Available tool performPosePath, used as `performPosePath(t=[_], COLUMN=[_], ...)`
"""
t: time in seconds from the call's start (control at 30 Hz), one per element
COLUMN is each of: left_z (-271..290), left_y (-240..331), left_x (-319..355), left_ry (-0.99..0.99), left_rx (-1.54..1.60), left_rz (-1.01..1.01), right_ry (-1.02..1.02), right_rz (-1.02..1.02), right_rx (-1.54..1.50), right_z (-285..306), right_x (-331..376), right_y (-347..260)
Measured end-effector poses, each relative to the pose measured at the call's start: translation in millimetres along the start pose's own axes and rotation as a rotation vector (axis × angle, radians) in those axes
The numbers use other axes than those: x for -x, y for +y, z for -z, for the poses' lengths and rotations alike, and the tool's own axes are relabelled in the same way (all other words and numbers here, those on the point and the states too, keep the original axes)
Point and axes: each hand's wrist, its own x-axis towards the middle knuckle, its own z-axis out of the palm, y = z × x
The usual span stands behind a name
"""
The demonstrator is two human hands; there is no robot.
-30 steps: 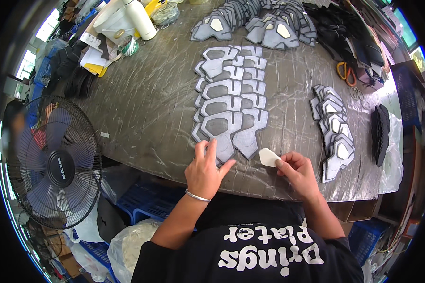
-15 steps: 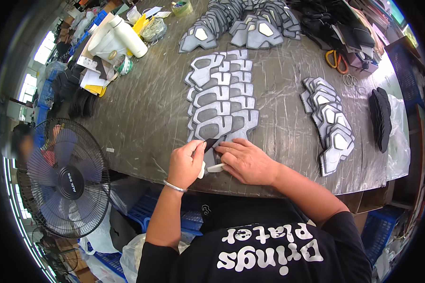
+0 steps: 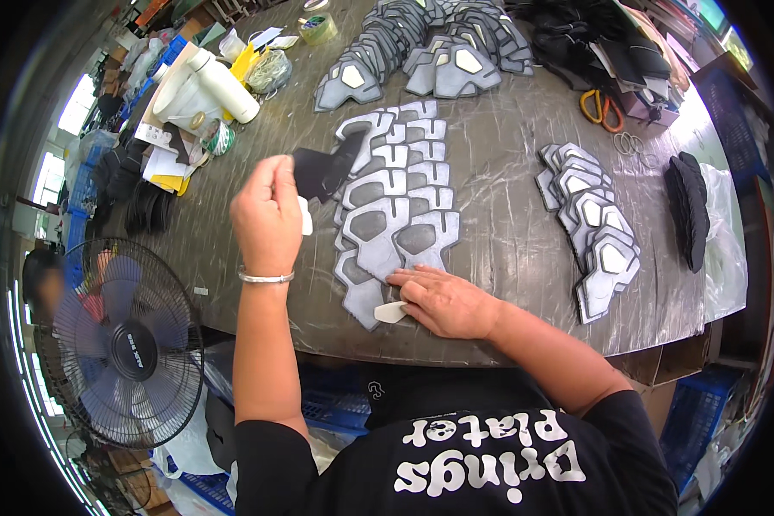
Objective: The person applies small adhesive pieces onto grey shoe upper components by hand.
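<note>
My left hand [image 3: 267,215] is raised over the table with thumb and fingers closed on a black flat piece [image 3: 316,174], blurred by motion. A small white piece [image 3: 306,218] also sticks out from under its palm. My right hand [image 3: 445,301] rests at the near end of two overlapping rows of grey angular pads [image 3: 371,245]. Its fingertips touch the pads, and a white angular piece [image 3: 390,312] is held at its thumb. Several nearer pads in the left row have openings showing a darker layer.
More grey pads with white centres lie in stacks at the back [image 3: 456,69] and in a row on the right [image 3: 595,219]. Orange-handled scissors [image 3: 602,110] are at the back right. A white bottle [image 3: 224,86] stands back left; a fan [image 3: 129,344] is at the left edge.
My left hand has lifted up and left from the pads, carrying the black piece away. The nearest pad openings show more. My right hand has stayed nearly in place.
</note>
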Motion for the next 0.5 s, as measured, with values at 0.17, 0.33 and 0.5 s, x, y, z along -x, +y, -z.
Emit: performPosePath(t=[0.17,0.33,0.5], left_z=[-4,-21,-50], left_y=[37,80,115], left_x=[18,110,190], left_ry=[-0.005,-0.376,-0.675], left_rx=[0.008,0.021,0.217], left_rz=[-0.232,-0.616,-0.6], right_ry=[0.017,0.13,0.457], right_rz=[-0.136,-0.509,-0.848], right_rx=[-0.25,-0.719,-0.823], right_z=[32,101,106], right_x=[18,98,160], right_y=[-14,-42,-37])
